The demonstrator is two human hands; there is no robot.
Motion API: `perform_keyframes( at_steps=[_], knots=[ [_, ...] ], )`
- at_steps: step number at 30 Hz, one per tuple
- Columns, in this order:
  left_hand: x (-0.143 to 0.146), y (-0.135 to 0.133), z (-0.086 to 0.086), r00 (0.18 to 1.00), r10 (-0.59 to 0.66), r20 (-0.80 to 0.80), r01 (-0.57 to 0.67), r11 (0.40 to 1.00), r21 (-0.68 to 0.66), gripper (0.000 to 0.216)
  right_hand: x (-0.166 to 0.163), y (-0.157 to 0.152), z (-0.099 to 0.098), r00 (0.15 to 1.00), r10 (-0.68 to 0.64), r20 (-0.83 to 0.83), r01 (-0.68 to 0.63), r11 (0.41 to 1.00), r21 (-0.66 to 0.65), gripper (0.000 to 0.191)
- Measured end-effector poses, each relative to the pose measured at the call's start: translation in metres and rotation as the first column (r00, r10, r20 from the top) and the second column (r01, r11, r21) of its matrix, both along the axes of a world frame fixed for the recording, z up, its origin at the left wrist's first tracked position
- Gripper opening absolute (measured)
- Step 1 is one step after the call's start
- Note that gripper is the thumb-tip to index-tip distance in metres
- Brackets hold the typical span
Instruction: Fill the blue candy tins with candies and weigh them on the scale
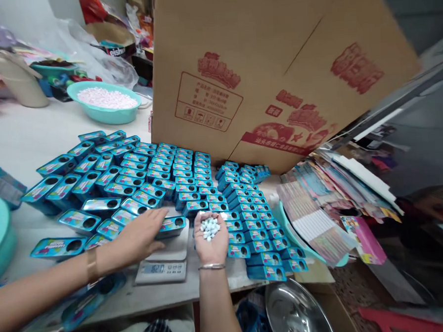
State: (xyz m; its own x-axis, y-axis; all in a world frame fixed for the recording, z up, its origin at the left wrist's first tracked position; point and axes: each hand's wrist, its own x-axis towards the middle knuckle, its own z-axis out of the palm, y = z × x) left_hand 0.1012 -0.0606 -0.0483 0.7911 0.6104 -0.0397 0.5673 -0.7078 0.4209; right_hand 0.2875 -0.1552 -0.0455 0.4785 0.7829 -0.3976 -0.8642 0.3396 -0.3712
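Observation:
My left hand (pixel 143 234) reaches over a small digital scale (pixel 162 271), its fingers and thumb apart. They are spread about the near end of a blue tin (pixel 174 224) with a round dark hole, which sits on the scale's plate; whether they touch it I cannot tell. The scale's display looks like 162.0, though it is slightly blurred. To the right, my right hand (pixel 212 241) is palm up and cupped around a small heap of pale blue and white candies (pixel 210 228). Rows of similar blue tins (pixel 194 205) stand around both hands.
A large cardboard box (pixel 219 116) rises behind the tins. At the back left is a turquoise basin (pixel 107 115) of pale pink pieces, and another turquoise basin (pixel 2 242) stands at the left edge. Below the table's front edge lies a metal bowl (pixel 298 308).

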Motion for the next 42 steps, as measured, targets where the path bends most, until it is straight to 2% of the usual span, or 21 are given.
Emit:
perform_keyframes(
  at_steps=[3, 5, 8, 12, 16, 20, 22, 25, 29, 35, 38, 42],
  knots=[
    [0.015, 0.005, -0.011, 0.998, 0.051, 0.025, -0.048, 0.994, -0.097, 0.040, -0.009, 0.001, 0.002, 0.989, -0.056, -0.135, 0.047, 0.997, -0.069, 0.013],
    [0.018, 0.006, -0.006, 0.988, 0.084, 0.127, -0.069, 0.991, -0.117, 0.035, -0.013, 0.003, 0.004, 0.976, -0.079, -0.200, 0.062, 0.994, -0.090, 0.013],
    [0.016, 0.010, 0.014, 0.960, 0.029, 0.278, -0.022, 0.999, -0.027, 0.032, -0.016, 0.008, 0.007, 0.963, -0.120, -0.240, 0.096, 0.989, -0.110, 0.014],
    [0.019, 0.021, 0.044, 0.952, -0.051, 0.302, 0.024, 0.995, 0.093, 0.034, -0.015, 0.022, 0.012, 0.940, -0.172, -0.296, 0.142, 0.983, -0.118, 0.016],
    [0.031, 0.029, 0.059, 0.967, -0.111, 0.230, 0.064, 0.977, 0.202, 0.041, -0.014, 0.037, 0.014, 0.907, -0.190, -0.376, 0.150, 0.980, -0.132, 0.020],
    [0.051, 0.030, 0.071, 0.969, -0.246, 0.023, 0.225, 0.914, 0.337, 0.047, -0.016, 0.050, 0.012, 0.892, -0.141, -0.430, 0.119, 0.990, -0.077, 0.019],
    [0.060, 0.029, 0.077, 0.961, -0.269, -0.062, 0.273, 0.887, 0.373, 0.046, -0.017, 0.053, 0.010, 0.891, -0.106, -0.442, 0.105, 0.994, -0.028, 0.018],
    [0.069, 0.026, 0.086, 0.958, -0.267, -0.104, 0.286, 0.875, 0.391, 0.044, -0.017, 0.054, 0.010, 0.883, -0.066, -0.465, 0.084, 0.996, 0.019, 0.014],
    [0.073, 0.024, 0.091, 0.957, -0.256, -0.135, 0.289, 0.865, 0.409, 0.043, -0.013, 0.052, 0.010, 0.877, -0.054, -0.478, 0.073, 0.997, 0.022, 0.013],
    [0.073, 0.025, 0.089, 0.946, -0.277, -0.168, 0.322, 0.853, 0.410, 0.045, -0.009, 0.052, 0.009, 0.857, -0.074, -0.510, 0.088, 0.996, 0.003, 0.015],
    [0.071, 0.026, 0.086, 0.954, -0.262, -0.147, 0.300, 0.871, 0.390, 0.042, -0.008, 0.052, 0.010, 0.862, -0.062, -0.503, 0.082, 0.997, 0.017, 0.017],
    [0.062, 0.025, 0.084, 0.976, -0.195, -0.092, 0.215, 0.902, 0.373, 0.043, -0.005, 0.050, 0.011, 0.871, -0.104, -0.481, 0.094, 0.995, -0.046, 0.017]
  ],
)
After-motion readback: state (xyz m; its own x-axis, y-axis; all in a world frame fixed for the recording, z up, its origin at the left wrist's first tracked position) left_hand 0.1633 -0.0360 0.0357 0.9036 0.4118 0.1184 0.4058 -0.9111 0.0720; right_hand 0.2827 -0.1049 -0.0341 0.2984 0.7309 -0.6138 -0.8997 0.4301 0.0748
